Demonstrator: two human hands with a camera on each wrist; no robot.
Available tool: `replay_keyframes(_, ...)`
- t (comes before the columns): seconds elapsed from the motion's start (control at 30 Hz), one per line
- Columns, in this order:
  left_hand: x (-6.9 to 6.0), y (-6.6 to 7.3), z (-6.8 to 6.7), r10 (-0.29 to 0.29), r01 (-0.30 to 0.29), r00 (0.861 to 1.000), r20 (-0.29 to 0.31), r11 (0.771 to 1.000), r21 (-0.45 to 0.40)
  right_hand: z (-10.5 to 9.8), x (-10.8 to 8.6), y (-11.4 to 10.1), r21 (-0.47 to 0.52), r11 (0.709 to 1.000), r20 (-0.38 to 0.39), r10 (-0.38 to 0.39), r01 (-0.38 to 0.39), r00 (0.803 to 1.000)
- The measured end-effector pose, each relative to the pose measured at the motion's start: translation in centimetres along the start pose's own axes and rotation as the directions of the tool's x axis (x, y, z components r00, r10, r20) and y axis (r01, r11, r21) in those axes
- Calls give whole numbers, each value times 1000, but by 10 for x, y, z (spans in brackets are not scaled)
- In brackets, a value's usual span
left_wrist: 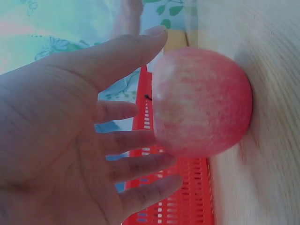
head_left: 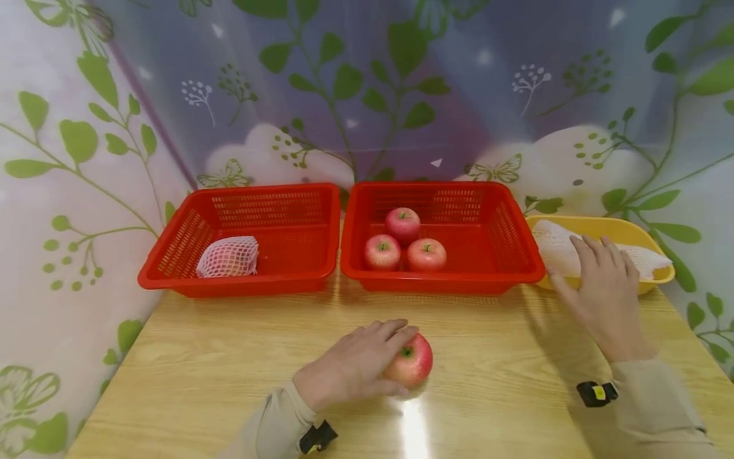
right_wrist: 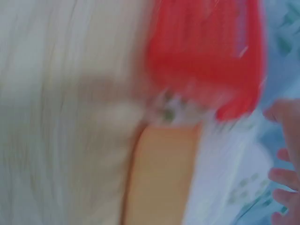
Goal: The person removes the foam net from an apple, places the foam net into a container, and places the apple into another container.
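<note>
A red apple (head_left: 417, 362) rests on the wooden table, stem up. Beside and partly over it lies my left hand (head_left: 358, 366); in the left wrist view the fingers are extended next to the apple (left_wrist: 204, 103), the palm apart from it. Over the yellow basket (head_left: 596, 224) at the right hovers my right hand (head_left: 608, 293), fingers spread, nothing seen in its grasp. White foam fruit nets (head_left: 553, 245) lie in that basket, partly hidden by the hand. The right wrist view is blurred and shows only the fingertips (right_wrist: 285, 176).
The middle red basket (head_left: 476, 239) holds three bare apples (head_left: 403, 224). In the left red basket (head_left: 292, 252) sits an apple in a white foam net (head_left: 229, 257). A patterned curtain (head_left: 367, 95) hangs behind the baskets.
</note>
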State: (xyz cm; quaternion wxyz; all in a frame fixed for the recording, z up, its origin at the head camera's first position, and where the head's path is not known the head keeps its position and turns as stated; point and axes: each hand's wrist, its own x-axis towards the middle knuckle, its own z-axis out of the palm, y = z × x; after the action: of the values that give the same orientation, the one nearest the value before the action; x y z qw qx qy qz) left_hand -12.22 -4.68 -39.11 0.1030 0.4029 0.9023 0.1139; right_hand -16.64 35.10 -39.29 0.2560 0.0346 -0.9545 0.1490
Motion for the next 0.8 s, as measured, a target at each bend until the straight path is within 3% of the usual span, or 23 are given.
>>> replay_keyframes(0.1, 3, 2, 2, 13, -13, 1000, 7, 1000, 16, 0, -6, -27, 50, 992, -193, -105, 116, 976)
replay_keyframes(0.17, 6, 3, 3, 16, -16, 1000, 5, 999, 29, 4, -10, -40, 85, 981, -233, -152, 176, 961)
replay_keyframes(0.27, 10, 5, 7, 11, -10, 1000, -13, 998, 61, 17, -19, -53, 138, 970, -173, -174, 198, 970)
replay_keyframes(0.43, 16, 6, 12, -19, 21, 999, -28, 998, 59, 39, -37, -57, 161, 979, 9, -127, 124, 992)
replay_keyframes(0.57, 21, 6, 9, -24, 28, 998, -61, 997, 68, 47, -42, -54, 142, 981, 39, -136, 130, 990)
replay_keyframes(0.67, 25, 8, -4, 5, 7, 991, -131, 995, 95, 47, -41, -53, 133, 980, 51, -154, 146, 987)
replay_keyframes(0.8, 34, 12, -40, 71, -48, 969, -238, 994, 100, 44, -39, -53, 122, 981, 96, -163, 151, 982)
